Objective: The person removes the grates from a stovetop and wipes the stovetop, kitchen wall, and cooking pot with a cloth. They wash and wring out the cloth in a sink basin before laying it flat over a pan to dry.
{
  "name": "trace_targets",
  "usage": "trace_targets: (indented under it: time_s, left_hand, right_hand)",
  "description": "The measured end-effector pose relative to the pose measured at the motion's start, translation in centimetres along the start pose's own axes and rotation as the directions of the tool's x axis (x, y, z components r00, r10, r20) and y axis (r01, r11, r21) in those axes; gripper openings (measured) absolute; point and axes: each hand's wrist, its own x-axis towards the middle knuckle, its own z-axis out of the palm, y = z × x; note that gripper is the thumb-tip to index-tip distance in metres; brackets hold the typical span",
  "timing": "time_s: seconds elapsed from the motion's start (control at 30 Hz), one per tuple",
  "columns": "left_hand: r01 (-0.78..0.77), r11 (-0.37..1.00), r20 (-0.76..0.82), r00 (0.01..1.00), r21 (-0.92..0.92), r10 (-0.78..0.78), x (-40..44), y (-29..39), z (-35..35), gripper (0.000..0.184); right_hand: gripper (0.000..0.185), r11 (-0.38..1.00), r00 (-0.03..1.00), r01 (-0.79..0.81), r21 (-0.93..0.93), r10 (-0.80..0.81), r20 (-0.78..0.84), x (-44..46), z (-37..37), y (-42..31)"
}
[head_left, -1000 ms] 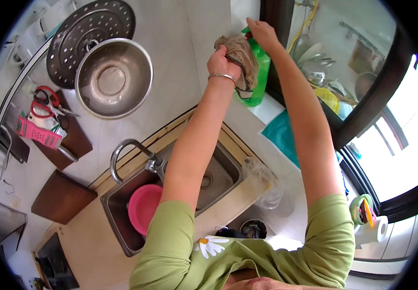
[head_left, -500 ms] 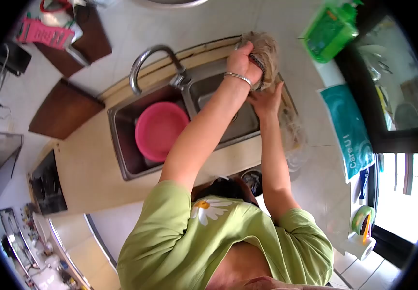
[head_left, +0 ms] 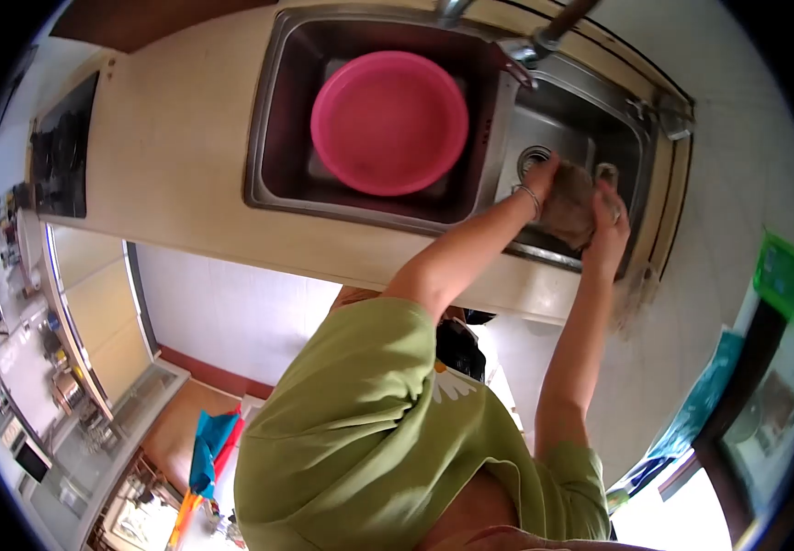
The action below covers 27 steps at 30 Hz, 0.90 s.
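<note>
A wet-looking greyish-brown cloth [head_left: 568, 204] is bunched between my two hands, low over the right-hand sink basin [head_left: 553, 108]. My left hand [head_left: 541, 180], with a silver bracelet at the wrist, grips its left side close to the drain [head_left: 533, 160]. On the other side my right hand [head_left: 606, 225] has its fingers closed round the cloth's right edge. Part of the fingers on both hands is hidden by the cloth or blurred. Behind them the tap [head_left: 527, 50] reaches over the divider between the basins.
A round pink basin [head_left: 389, 124] sits in the left-hand sink. Pale countertop [head_left: 176, 138] extends left to a black hob [head_left: 64, 145]. A transparent plastic bag [head_left: 634, 298] hangs near the sink's right front corner. A green container [head_left: 776, 274] stands at far right.
My hands have brought the cloth from the back right rim down into the right-hand basin. My right hand now grips the cloth too. The view has shifted, showing the sink closer.
</note>
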Motion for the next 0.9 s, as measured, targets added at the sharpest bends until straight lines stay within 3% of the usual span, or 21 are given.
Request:
trace_targets:
  time_s: [0.03,0.13,0.17,0.2,0.23,0.27,0.3,0.37,0.4,0.47,0.5,0.53,0.57,0.6,0.63,0.67,0.7,0.73,0.8,0.87,0.9]
  left_hand:
    - [-0.156,0.979,0.156,0.979,0.132,0.135,3.7,-2.2,-2.1,0.037]
    - [-0.419,0.884,0.34,0.878,0.208,0.336,9.1,-7.6,-3.2,0.034]
    - [-0.515,0.837,0.375,0.824,0.184,0.424,9.1,-9.2,-3.0,0.032]
    - [-0.41,0.892,0.288,0.892,0.189,0.349,7.5,-8.7,-2.6,0.029]
    - [-0.302,0.937,0.196,0.943,0.174,0.267,5.9,-8.1,-2.1,0.027]
    - [0.046,0.994,-0.019,0.999,0.101,-0.045,1.9,-5.0,-0.1,0.025]
    - [0.127,0.989,-0.002,0.992,-0.07,-0.128,0.9,-3.8,0.0,0.028]
    - [0.144,0.986,0.071,0.988,-0.086,-0.138,3.2,-5.9,-1.0,0.027]
    - [0.115,0.99,0.128,0.986,-0.08,-0.104,5.3,-7.2,-1.9,0.027]
    - [-0.149,0.98,0.417,0.889,-0.13,0.19,13.6,-13.8,-4.4,0.027]
    - [-0.181,0.95,0.515,0.806,-0.255,0.292,17.4,-17.5,-5.8,0.027]
    - [-0.128,0.99,0.273,0.952,-0.06,0.14,12.5,-12.7,-4.0,0.025]
    - [0.026,0.997,0.003,1.0,0.076,-0.026,7.0,-7.2,-2.1,0.024]
    - [0.031,0.997,0.001,1.0,0.074,-0.032,5.1,-5.2,-2.0,0.024]
    - [0.097,0.995,-0.032,0.995,0.015,-0.097,4.1,-4.1,-1.8,0.024]
    - [0.159,0.986,-0.055,0.985,-0.041,-0.161,4.1,-3.6,-1.6,0.025]
    - [0.151,0.973,0.013,0.988,-0.176,-0.151,4.6,-4.5,-2.0,0.024]
    - [0.148,0.973,0.017,0.989,-0.178,-0.148,5.0,-4.1,-2.0,0.024]
    - [0.273,0.946,-0.001,0.961,-0.175,-0.277,5.3,-3.7,-2.5,0.024]
    - [0.342,0.923,-0.005,0.937,-0.175,-0.348,5.7,-5.1,-2.8,0.025]
    - [0.043,0.938,0.003,0.999,0.345,-0.047,6.9,-6.9,-3.1,0.025]
  right_hand:
    - [0.022,0.972,0.995,0.087,-0.219,-0.075,0.061,-0.9,1.2,0.7]
    - [0.027,0.89,0.988,0.156,-0.429,-0.134,0.08,-1.8,4.6,5.0]
    - [0.04,0.7,0.954,0.221,-0.679,-0.299,0.002,0.9,3.9,7.4]
    - [0.051,0.693,0.996,-0.019,-0.721,-0.049,-0.073,4.3,2.7,8.1]
    - [0.05,0.654,0.987,-0.137,-0.744,0.028,-0.157,7.5,2.3,7.6]
    - [0.05,0.594,0.962,-0.263,-0.76,0.106,-0.25,8.8,2.2,7.2]
    - [0.05,0.585,0.962,-0.269,-0.765,0.122,-0.246,7.9,2.4,8.0]
    - [0.051,0.599,0.988,0.059,-0.799,-0.152,-0.04,5.6,2.9,9.2]
    - [0.051,0.597,0.989,0.063,-0.8,-0.144,-0.03,3.9,3.2,9.2]
    - [0.05,0.731,0.993,0.056,-0.68,-0.113,-0.04,1.7,4.0,9.4]
    - [0.044,0.679,0.974,0.154,-0.717,-0.228,-0.007,4.0,2.4,12.1]
    - [0.044,0.68,0.974,0.158,-0.716,-0.228,-0.001,7.2,1.5,12.1]
    - [0.039,0.606,1.0,-0.022,-0.795,0.004,-0.024,10.4,1.1,11.6]
    - [0.035,0.479,0.968,-0.188,-0.857,0.237,-0.08,11.7,0.9,11.4]
    - [0.033,0.332,0.993,0.018,-0.943,0.107,0.057,11.4,0.7,12.3]
    - [0.033,0.33,0.993,0.015,-0.944,0.102,0.051,10.1,1.3,12.4]
    - [0.032,0.613,0.999,0.03,-0.789,-0.01,0.03,7.7,1.6,12.5]
    - [0.031,0.832,0.993,0.089,-0.547,-0.12,-0.02,5.7,2.4,12.2]
    - [0.026,0.852,0.994,0.015,-0.523,-0.07,-0.086,5.3,2.3,12.4]
    - [0.022,0.281,0.998,0.046,-0.959,0.019,0.053,9.3,0.1,13.8]
    - [0.02,-0.203,0.937,0.348,-0.915,0.117,0.33,10.4,0.6,11.6]
